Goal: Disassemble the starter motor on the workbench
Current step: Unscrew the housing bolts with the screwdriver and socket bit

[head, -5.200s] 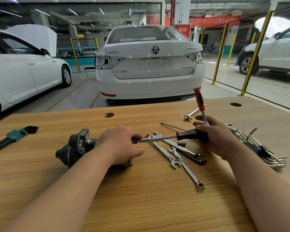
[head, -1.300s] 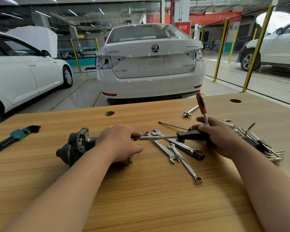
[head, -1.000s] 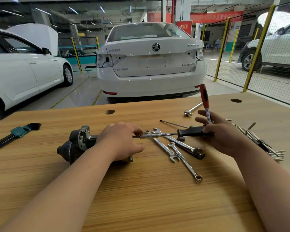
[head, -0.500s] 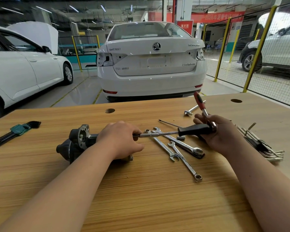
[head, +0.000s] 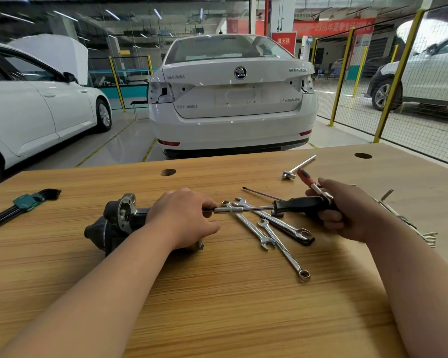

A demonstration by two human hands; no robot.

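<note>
White sedan [head: 233,99] centre background; second white car [head: 36,112] left; yellow-posted mesh fence [head: 398,73] right

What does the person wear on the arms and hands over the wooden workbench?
Nothing visible. The left hand and the right hand are bare: no gloves, no ring, no watch or bracelet. The left forearm and the right forearm are bare down to the picture's edge; no sleeve shows.

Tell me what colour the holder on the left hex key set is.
The holder is green, seen in the head view.
</note>
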